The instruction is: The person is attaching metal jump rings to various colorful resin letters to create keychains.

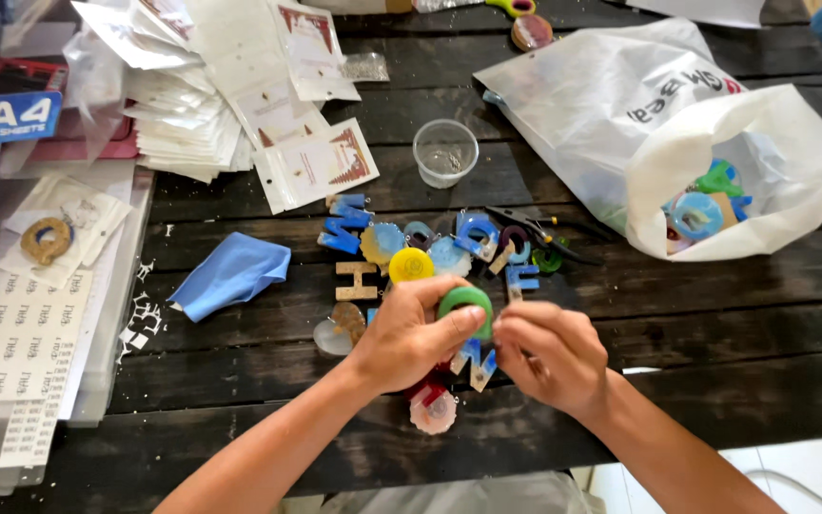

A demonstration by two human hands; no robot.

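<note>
My left hand [409, 335] and my right hand [549, 350] meet over the dark wooden table [715, 324]. Between their fingertips they hold a green ring-shaped resin letter [465, 303]. Beneath and beyond the hands lies a scatter of colourful resin letter charms [430, 249] in blue, yellow, tan and red. A red and pale charm [432, 407] lies just under my wrists.
A white plastic bag [677, 124] with more charms inside lies at the right. A clear plastic cup [445, 152] stands behind the letters, black pliers [535, 228] beside them. A blue cloth [230, 274] lies left. Stacked packaging cards [230, 95] and sticker sheets [26, 352] fill the left side.
</note>
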